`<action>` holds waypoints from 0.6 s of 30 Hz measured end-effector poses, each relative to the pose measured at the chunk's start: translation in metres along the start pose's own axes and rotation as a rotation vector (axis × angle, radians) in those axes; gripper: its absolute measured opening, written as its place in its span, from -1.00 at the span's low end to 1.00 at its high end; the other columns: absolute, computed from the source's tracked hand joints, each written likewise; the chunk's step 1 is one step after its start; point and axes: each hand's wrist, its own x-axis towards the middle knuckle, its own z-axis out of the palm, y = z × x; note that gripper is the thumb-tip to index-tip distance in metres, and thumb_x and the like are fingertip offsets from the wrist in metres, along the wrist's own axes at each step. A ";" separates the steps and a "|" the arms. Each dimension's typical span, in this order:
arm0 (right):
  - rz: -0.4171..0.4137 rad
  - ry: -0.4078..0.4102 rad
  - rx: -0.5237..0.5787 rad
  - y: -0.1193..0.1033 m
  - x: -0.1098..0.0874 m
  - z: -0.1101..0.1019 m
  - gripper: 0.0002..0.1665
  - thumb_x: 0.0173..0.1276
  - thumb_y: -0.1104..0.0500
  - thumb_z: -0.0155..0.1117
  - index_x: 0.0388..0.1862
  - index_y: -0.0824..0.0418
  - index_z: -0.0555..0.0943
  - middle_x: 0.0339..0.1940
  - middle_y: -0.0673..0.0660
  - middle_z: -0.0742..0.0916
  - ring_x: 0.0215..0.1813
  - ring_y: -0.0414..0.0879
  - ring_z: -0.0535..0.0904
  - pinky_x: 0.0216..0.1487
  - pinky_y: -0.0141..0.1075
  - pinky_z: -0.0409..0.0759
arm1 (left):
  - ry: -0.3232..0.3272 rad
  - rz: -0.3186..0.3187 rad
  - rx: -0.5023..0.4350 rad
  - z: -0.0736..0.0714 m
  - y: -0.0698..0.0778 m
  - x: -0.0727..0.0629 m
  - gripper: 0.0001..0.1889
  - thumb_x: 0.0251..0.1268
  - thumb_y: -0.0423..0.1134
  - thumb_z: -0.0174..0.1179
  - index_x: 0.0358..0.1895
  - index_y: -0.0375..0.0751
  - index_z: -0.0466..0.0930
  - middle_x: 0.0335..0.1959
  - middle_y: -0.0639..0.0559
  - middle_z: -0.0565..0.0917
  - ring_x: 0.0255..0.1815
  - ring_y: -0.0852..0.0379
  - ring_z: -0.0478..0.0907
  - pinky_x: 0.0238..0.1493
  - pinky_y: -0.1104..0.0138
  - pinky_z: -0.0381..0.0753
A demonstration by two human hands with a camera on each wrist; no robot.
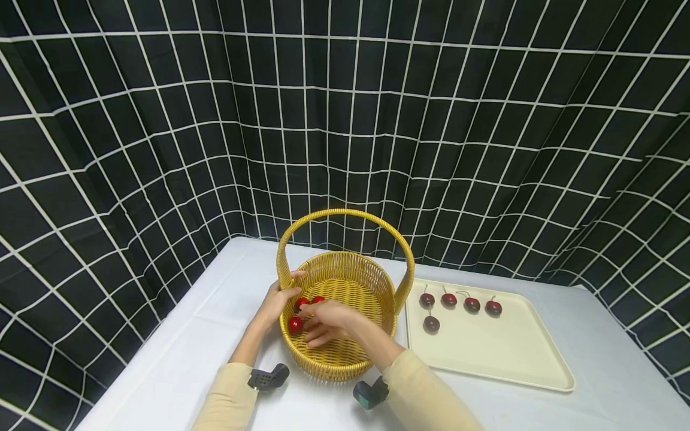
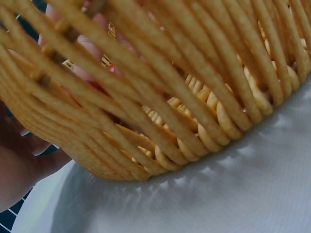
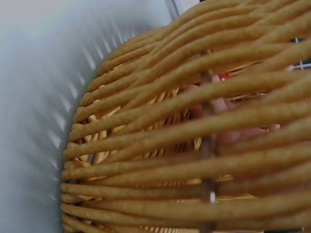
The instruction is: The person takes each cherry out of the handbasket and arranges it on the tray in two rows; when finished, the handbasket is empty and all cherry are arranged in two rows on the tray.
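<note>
A yellow woven basket [image 1: 345, 365] with a tall arched handle stands on the table. At its left side, by the foot of the handle, my left hand [image 1: 274, 304] holds the rim; in the left wrist view that hand [image 2: 19, 165] shows beside the weave. My right hand [image 1: 331, 320] reaches down inside, fingers loosely spread next to a few red cherries. One cherry [image 1: 294, 324] lies against the left wall, and two more [image 1: 300, 303] sit just behind, partly covered by the hand. Through the weave, the right wrist view shows parts of the right fingers [image 3: 238, 133].
To the right of the basket lies a cream tray [image 1: 501, 359]. Several dark red cherries with stems, one of them a near cherry [image 1: 431, 324], rest on its far left part. A white cloth [image 1: 183, 371] covers the table, and a black gridded curtain [image 1: 334, 120] hangs behind.
</note>
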 end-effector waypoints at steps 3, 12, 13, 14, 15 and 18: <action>-0.017 -0.013 -0.005 0.001 0.001 0.002 -0.62 0.49 0.17 0.02 0.13 0.42 0.49 -0.15 0.32 0.61 -0.25 0.11 0.63 -0.21 -0.12 0.67 | -0.001 0.000 -0.002 0.000 0.000 0.000 -0.56 0.22 -0.44 0.02 0.21 -0.32 0.44 0.25 -0.27 0.43 0.27 -0.16 0.32 0.33 -0.01 0.14; -0.053 -0.073 -0.020 0.004 0.004 0.005 -0.74 0.36 0.35 0.16 0.01 0.38 0.49 -0.28 0.30 0.64 -0.33 0.06 0.63 -0.26 -0.12 0.67 | -0.009 0.005 -0.005 0.000 -0.001 0.001 -0.56 0.24 -0.43 0.01 0.22 -0.33 0.43 0.26 -0.28 0.42 0.26 -0.18 0.33 0.32 -0.02 0.15; -0.056 -0.076 -0.024 0.005 0.004 0.006 -0.73 0.35 0.36 0.18 0.01 0.38 0.48 -0.29 0.30 0.65 -0.34 0.05 0.64 -0.26 -0.12 0.67 | -0.010 0.008 -0.004 0.000 -0.001 0.001 -0.56 0.24 -0.43 0.01 0.22 -0.34 0.42 0.26 -0.28 0.42 0.27 -0.18 0.33 0.33 -0.01 0.15; -0.058 -0.077 -0.028 0.005 0.005 0.006 -0.72 0.33 0.36 0.20 0.01 0.37 0.48 -0.30 0.30 0.66 -0.34 0.05 0.64 -0.27 -0.13 0.68 | -0.011 0.012 -0.005 0.000 -0.001 0.001 -0.56 0.24 -0.43 0.01 0.22 -0.34 0.42 0.26 -0.29 0.42 0.27 -0.18 0.32 0.33 -0.01 0.14; -0.059 -0.078 -0.032 0.005 0.005 0.006 -0.71 0.32 0.36 0.21 0.02 0.38 0.48 -0.31 0.29 0.67 -0.34 0.05 0.65 -0.27 -0.14 0.68 | -0.011 0.015 -0.005 0.000 -0.002 0.001 -0.57 0.24 -0.43 0.01 0.21 -0.35 0.42 0.26 -0.29 0.42 0.28 -0.18 0.32 0.33 -0.01 0.14; -0.059 -0.079 -0.058 0.005 0.005 0.006 -0.70 0.30 0.35 0.25 0.01 0.39 0.50 -0.31 0.26 0.70 -0.32 0.03 0.65 -0.26 -0.15 0.67 | -0.008 0.018 -0.001 -0.001 -0.002 0.001 -0.57 0.23 -0.43 0.01 0.21 -0.35 0.43 0.26 -0.29 0.43 0.28 -0.18 0.31 0.34 -0.02 0.14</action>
